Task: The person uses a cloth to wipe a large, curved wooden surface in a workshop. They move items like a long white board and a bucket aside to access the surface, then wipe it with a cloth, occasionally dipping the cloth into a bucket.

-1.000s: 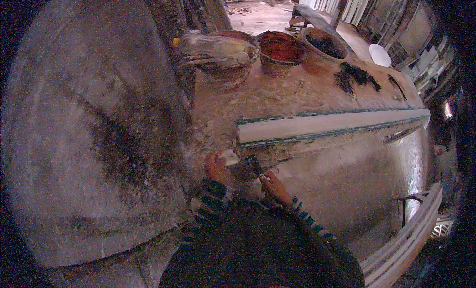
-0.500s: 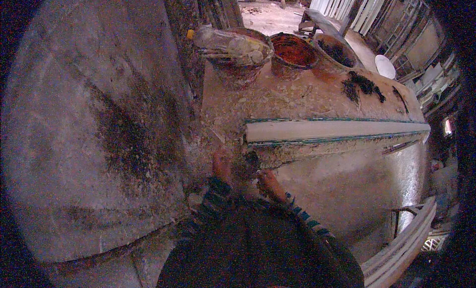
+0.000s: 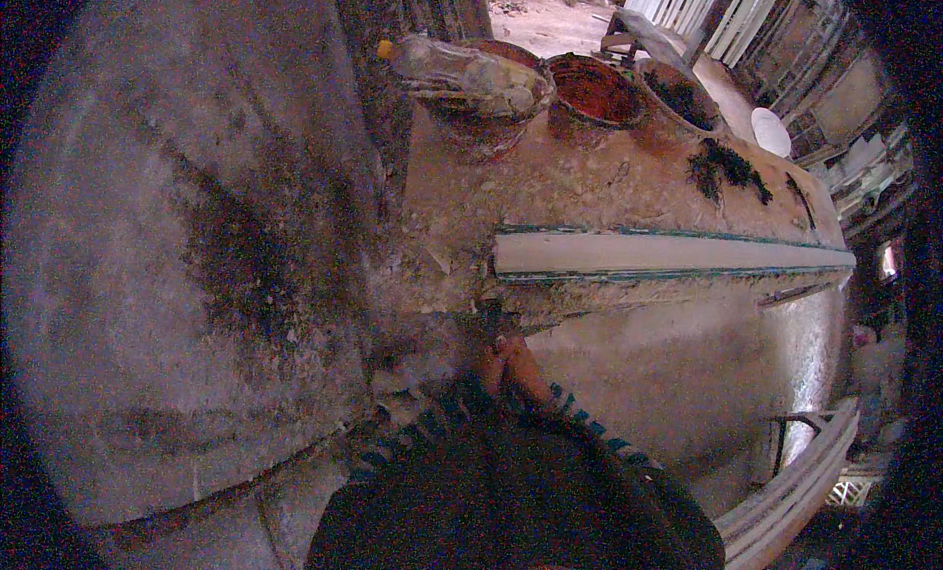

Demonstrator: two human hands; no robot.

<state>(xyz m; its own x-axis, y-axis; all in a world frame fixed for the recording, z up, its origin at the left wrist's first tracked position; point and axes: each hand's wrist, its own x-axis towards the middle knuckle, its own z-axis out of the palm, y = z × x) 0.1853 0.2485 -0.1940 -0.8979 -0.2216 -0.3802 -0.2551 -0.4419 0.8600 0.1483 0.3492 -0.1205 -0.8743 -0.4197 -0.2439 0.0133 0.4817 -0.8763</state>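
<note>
Close together in front of my body, at the near edge of the worktop, are my left hand (image 3: 490,368) and my right hand (image 3: 525,366). A small dark lump (image 3: 494,317) shows just beyond my fingertips, too dim to name. My right fingers look closed at it; those of my left hand are lost in shadow. Just beyond and to the right lies a long pale moulding (image 3: 629,255) with green-stained edges, flat along the worktop (image 3: 550,192). Its left end is nearest my hands.
Along the far edge stand a pale-crusted bucket (image 3: 471,128) with a clear plastic bottle (image 3: 462,71) on top, a red-stained bucket (image 3: 594,94), and one with dark contents (image 3: 678,94). Black fibre clumps (image 3: 727,167) lie nearby. A stained slab (image 3: 128,275) rises left; curved boards (image 3: 796,491) stand lower right.
My left hand has moved right and toward me, coming up against my right hand. The view has shifted slightly. The moulding and buckets stay in place.
</note>
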